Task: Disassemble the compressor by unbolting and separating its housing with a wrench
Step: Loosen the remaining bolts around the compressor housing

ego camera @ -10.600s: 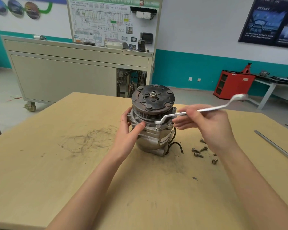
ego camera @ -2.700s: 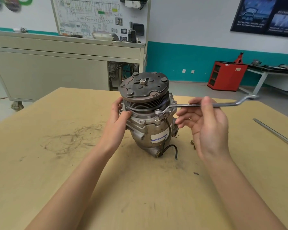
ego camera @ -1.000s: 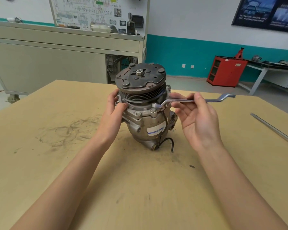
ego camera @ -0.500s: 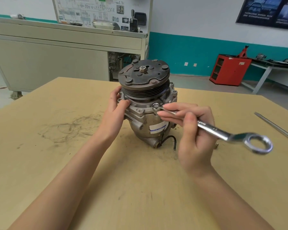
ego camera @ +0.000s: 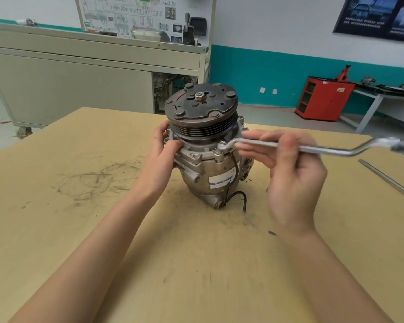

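Steel against steel — seats ring wrench (ego camera: 327, 151) on flange bolt (ego camera: 217, 152), pinches its shaft in right hand (ego camera: 294, 178) for leverage, grips compressor (ego camera: 210, 173) with left hand (ego camera: 160, 155) — preventing rotation.

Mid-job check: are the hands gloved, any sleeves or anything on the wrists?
No gloves on the left hand or right hand; no watch or wristband shows. Both arms are bare to the frame edge, no sleeve in view. Small dark smudges mark the left fingers; the right hand is blurred.
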The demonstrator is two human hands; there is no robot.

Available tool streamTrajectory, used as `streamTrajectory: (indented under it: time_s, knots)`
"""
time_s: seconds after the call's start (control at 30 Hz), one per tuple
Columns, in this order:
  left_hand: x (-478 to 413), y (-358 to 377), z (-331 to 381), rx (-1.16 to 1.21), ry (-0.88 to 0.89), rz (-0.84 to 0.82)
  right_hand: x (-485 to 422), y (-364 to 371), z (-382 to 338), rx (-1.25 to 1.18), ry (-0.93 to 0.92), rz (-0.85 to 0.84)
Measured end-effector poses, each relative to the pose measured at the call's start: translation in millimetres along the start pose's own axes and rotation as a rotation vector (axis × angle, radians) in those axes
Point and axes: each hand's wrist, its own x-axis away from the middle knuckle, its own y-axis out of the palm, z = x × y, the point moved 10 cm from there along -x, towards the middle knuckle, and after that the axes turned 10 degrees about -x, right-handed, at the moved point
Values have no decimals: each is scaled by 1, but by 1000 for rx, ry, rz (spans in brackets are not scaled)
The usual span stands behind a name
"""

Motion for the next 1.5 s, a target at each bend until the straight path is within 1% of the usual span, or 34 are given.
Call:
streamTrajectory:
  time_s: [0.07,0.13,0.23,0.33,0.37,0.43,0.57,0.63,0.7,0.8,0.9,0.97,1.03,1.1,1.13,1.2,1.3,1.43,1.5]
  knots:
    - [-1,0,0,3,-2,-2,11,18,-11,134,-122,-113]
    - [-1,0,0,5,-1,0,21,27,-14,244,-198,-182]
    - [0,-1,0,14,0,1,31,32,-17,337,-297,-202]
    - [0,-1,0,14,3,1,43,45,-22,448,-415,-268]
    - [0,-1,0,13,5,1,43,45,-21,448,-420,-276]
    - [0,-1,-1,7,4,-9,38,40,-15,368,-329,-225]
    - [0,-2,-4,-13,1,-11,26,22,-2,105,-133,-94]
    - [0,-1,-4,-14,-5,-10,19,9,8,-32,-9,-8]
    - [1,-1,-3,-17,-13,-6,11,-4,20,-118,108,57]
    - [1,-1,-2,-21,-19,-3,-6,-8,36,-232,267,25]
    - [1,-1,-3,-32,-24,-6,-25,-5,58,-308,498,-23]
    - [1,0,-2,-34,-29,-9,-29,-5,70,-330,620,7]
    - [2,0,-3,-40,-30,-16,-28,-8,72,-382,642,79]
    - [1,0,-3,-43,-28,-24,-25,-17,60,-381,528,154]
    - [0,0,-3,-42,-25,-25,-24,-22,48,-335,434,168]
    - [0,0,-3,-39,-20,-20,-18,-22,21,-164,229,132]
    - [2,0,0,-29,-12,-14,-3,-1,-9,75,-26,-2]
    - [1,-2,0,-30,-9,-2,20,32,-23,374,-316,-255]
    - [1,-2,-1,-29,-3,-1,31,39,-26,496,-445,-311]
